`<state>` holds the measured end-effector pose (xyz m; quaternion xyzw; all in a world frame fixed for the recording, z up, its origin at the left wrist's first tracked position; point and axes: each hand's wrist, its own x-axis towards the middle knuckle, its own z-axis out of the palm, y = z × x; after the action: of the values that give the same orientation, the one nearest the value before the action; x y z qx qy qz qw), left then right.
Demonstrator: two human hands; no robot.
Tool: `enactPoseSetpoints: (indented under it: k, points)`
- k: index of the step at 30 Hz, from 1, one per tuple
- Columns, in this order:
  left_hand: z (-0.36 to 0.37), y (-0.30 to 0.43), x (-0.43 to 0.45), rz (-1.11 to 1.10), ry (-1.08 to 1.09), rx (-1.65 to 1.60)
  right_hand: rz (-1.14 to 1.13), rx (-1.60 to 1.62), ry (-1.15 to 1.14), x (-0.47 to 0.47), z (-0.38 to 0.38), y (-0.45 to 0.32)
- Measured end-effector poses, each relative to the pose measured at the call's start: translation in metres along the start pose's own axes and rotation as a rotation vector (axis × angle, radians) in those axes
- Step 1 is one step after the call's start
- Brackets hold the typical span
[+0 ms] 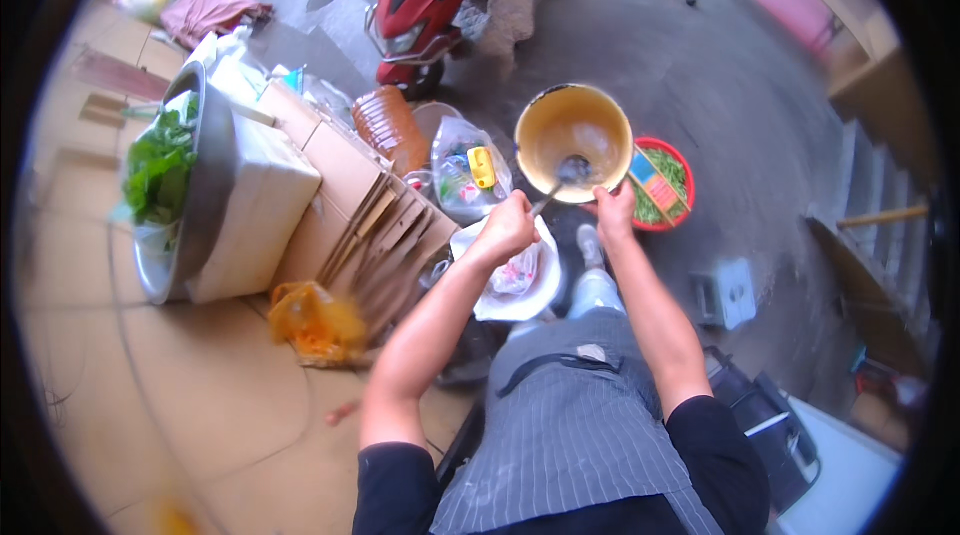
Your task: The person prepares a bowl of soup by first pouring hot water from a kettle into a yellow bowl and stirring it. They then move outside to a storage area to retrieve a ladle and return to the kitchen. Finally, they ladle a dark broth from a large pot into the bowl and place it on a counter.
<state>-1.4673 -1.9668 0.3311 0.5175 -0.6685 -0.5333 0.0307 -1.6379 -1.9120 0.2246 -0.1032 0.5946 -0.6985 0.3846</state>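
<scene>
My right hand [616, 211] grips the near rim of a yellow enamel pot [540, 114], which is tilted so that its inside faces me. The rim is dark and chipped in places. In my left hand [511, 226] is the handle of a metal ladle or spoon [574, 169], its head inside the pot near the lower wall. A thin smear coats the pot's inner surface. Below my left hand stands a white bucket or bin [553, 276] with plastic bags in it. Just right of the pot, a red basin [691, 186] holds cut green vegetables, with a coloured packet lying across it.
Stacked flattened cardboard [352, 212] lies left, beside a foam box [262, 197] and a tilted metal basin [210, 182] of leafy greens. A clear bag of bottles [457, 160] sits ahead. Beyond stands a red scooter [412, 9]. A small stool [731, 293] is at right.
</scene>
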Motion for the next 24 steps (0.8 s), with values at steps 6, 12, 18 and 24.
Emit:
enactPoseSetpoints:
  k: [6,12,18,24]
  points:
    - [-0.042,-0.019,0.093,0.359,0.372,0.558,0.020,-0.071,-0.084,0.098,0.034,-0.003]
    - [-0.046,-0.003,0.144,0.295,0.405,0.616,0.008,-0.066,-0.156,0.182,0.064,0.000]
    - [0.013,0.050,0.167,-0.181,0.250,-0.307,0.033,-0.115,-0.199,0.228,0.074,0.021]
    - [-0.021,0.033,0.189,0.018,0.432,0.398,0.074,-0.113,-0.219,0.245,0.069,0.025]
